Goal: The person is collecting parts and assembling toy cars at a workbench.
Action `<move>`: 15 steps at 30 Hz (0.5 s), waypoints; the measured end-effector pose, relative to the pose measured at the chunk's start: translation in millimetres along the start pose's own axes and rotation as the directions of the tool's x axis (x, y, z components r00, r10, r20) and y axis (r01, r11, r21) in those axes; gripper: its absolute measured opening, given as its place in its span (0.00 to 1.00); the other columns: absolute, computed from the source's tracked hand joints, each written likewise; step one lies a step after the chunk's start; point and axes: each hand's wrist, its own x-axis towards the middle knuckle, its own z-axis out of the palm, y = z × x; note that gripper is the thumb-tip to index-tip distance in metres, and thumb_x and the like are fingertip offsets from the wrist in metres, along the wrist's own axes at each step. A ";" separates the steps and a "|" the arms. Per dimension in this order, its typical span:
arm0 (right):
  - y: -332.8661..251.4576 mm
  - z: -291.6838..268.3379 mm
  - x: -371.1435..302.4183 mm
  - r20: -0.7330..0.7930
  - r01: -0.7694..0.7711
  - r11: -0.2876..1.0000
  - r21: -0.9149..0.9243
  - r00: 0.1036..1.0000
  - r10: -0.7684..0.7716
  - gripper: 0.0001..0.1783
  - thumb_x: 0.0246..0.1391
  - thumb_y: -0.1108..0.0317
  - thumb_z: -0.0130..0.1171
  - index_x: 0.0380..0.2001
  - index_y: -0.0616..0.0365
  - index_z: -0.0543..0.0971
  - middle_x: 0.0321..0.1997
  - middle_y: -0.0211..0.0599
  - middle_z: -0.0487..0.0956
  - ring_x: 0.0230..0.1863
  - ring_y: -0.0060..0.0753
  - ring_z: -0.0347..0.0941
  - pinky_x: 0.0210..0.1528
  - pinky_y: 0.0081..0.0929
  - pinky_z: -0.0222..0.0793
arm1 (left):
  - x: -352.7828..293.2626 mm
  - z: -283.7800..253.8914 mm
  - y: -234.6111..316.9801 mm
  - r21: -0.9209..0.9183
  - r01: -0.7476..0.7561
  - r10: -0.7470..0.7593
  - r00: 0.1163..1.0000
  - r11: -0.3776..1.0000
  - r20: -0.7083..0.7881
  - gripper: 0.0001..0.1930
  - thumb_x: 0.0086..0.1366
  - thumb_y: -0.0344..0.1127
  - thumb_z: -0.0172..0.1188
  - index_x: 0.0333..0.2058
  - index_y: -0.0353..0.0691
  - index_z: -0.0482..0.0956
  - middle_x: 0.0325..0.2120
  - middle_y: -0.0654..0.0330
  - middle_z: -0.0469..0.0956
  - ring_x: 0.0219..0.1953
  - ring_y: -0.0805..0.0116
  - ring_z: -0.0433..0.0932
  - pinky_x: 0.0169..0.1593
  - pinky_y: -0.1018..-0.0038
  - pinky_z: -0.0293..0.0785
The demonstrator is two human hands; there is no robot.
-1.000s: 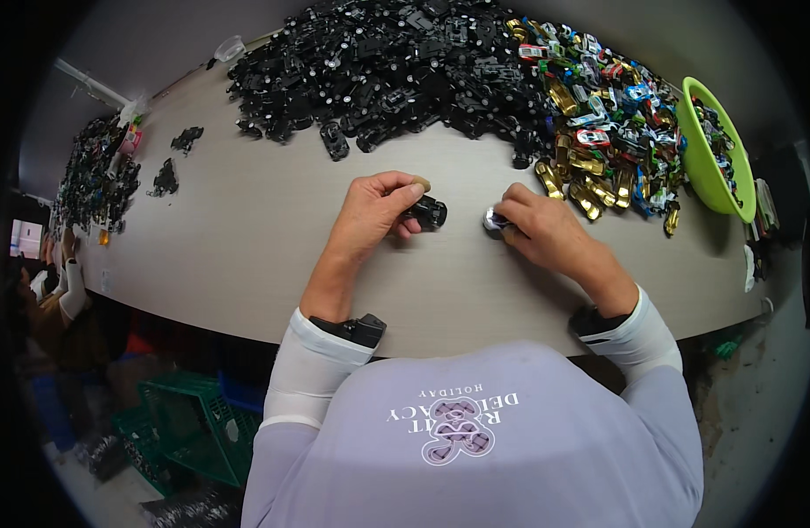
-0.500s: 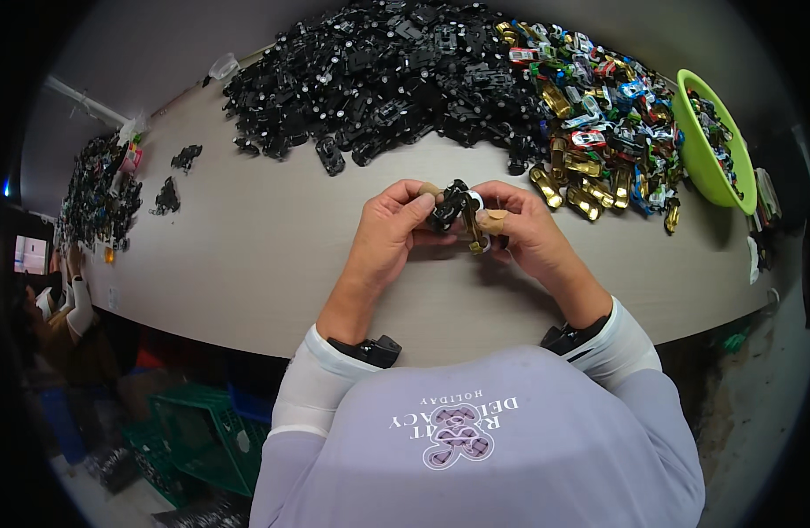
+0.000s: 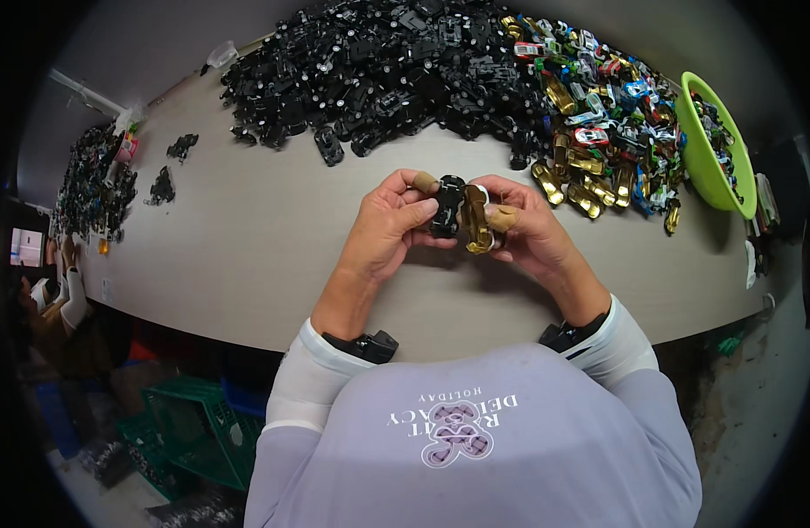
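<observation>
Above the near middle of the table, my left hand (image 3: 391,220) pinches a black toy car chassis (image 3: 446,208) between thumb and fingers. Close beside it, my right hand (image 3: 524,220) grips a gold toy car body (image 3: 477,224), with a bit of white showing at its edge. The two parts are held upright side by side, very near each other; whether they touch I cannot tell. Tan finger covers wrap a finger of the left hand and the right thumb. A big heap of black chassis (image 3: 379,75) lies beyond my hands, and coloured and gold car bodies (image 3: 590,136) are piled to its right.
A lime-green basin (image 3: 687,132) holding more car parts leans at the right. Two loose black chassis (image 3: 162,186) lie left on the table (image 3: 246,238). At the far left a person's hand (image 3: 69,253) is by another pile (image 3: 97,185). Green crates (image 3: 189,422) stand below.
The chassis and the gold body have been turned from tilted and overlapping to upright and side by side, a small gap showing between them. Both hands stay in nearly the same place.
</observation>
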 end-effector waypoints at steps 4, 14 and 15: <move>0.0 4.9 -3.8 -0.035 0.050 0.992 -0.114 0.998 -0.054 0.19 0.47 0.66 0.59 0.43 0.61 0.71 0.29 0.27 0.73 0.23 0.14 0.68 0.15 0.11 0.56 | 0.6 5.8 0.2 0.000 0.003 -0.003 1.000 1.000 -0.029 0.11 0.58 0.28 0.55 0.40 0.37 0.67 0.36 0.55 0.75 0.35 0.68 0.78 0.33 0.67 0.82; -0.2 1.1 -6.0 -0.060 0.052 0.964 -0.262 0.996 -0.070 0.18 0.46 0.69 0.59 0.42 0.61 0.71 0.30 0.27 0.69 0.22 0.15 0.67 0.14 0.11 0.57 | -3.1 11.1 9.8 0.116 0.074 -0.078 0.996 0.990 0.030 0.15 0.55 0.26 0.58 0.41 0.35 0.68 0.33 0.58 0.75 0.33 0.70 0.77 0.32 0.68 0.82; -0.5 2.2 -6.8 -0.065 0.052 0.964 -0.259 0.995 -0.071 0.18 0.46 0.69 0.59 0.42 0.61 0.71 0.30 0.27 0.69 0.22 0.15 0.67 0.14 0.11 0.57 | -2.9 14.5 10.9 0.124 0.050 -0.055 0.998 0.991 0.037 0.17 0.54 0.26 0.59 0.43 0.35 0.68 0.34 0.57 0.74 0.35 0.69 0.77 0.33 0.67 0.82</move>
